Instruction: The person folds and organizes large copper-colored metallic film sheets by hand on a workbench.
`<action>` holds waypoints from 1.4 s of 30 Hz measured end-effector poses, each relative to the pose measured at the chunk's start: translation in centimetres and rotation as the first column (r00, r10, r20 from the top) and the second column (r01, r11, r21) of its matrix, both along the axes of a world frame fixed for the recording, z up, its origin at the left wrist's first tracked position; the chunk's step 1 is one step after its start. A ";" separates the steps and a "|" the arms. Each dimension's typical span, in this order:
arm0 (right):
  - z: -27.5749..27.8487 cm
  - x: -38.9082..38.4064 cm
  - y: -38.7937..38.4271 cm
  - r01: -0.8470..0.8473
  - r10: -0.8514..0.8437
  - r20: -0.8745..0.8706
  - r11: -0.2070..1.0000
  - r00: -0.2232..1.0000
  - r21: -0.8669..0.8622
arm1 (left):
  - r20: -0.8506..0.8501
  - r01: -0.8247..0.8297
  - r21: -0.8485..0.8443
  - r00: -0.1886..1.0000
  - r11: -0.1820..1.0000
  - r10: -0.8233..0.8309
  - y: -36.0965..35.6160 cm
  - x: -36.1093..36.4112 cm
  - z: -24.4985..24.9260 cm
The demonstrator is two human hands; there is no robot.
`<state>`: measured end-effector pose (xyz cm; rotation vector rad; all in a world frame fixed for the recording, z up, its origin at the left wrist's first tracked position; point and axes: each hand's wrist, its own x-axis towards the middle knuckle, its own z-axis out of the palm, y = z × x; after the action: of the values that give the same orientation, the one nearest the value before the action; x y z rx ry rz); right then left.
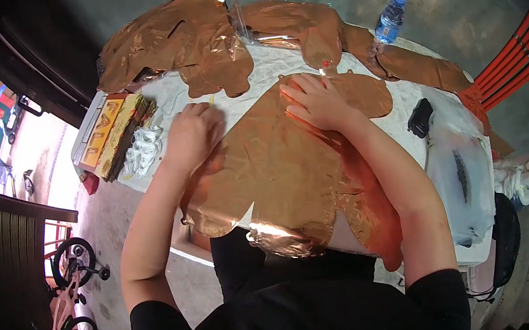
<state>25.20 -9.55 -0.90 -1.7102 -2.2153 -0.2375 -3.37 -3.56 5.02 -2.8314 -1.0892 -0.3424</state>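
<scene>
A large flat copper-brown foil balloon [264, 158] lies across the white-covered table and hangs over its near edge towards my lap. My right hand [317, 101] rests on the upper part of this foil, fingers spread and palm down. At the foil's left edge is my left hand [194, 134], its fingers curled downward and smeared by motion. Whether anything is in them is hidden. A thin yellow strip [211, 100] shows just beyond that hand. More foil of the same colour [174, 40] lies along the far side of the table.
At the left of the table are a yellow box [114, 128] and a bundle of white ribbon [143, 149]. A water bottle [390, 20] stands at the far right. Nearer me on the right are a small black object [419, 118] and clear plastic bags [458, 173].
</scene>
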 end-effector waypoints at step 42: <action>0.0 0.3 -0.5 -0.030 0.022 -0.098 0.996 0.995 -0.082 | 0.309 0.515 -0.141 0.834 0.845 -0.456 -2.3 7.9 -3.5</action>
<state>25.52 -10.06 -0.86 -1.6964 -2.2034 -0.0543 4.51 -5.83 1.49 -3.3162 -0.4160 -0.6963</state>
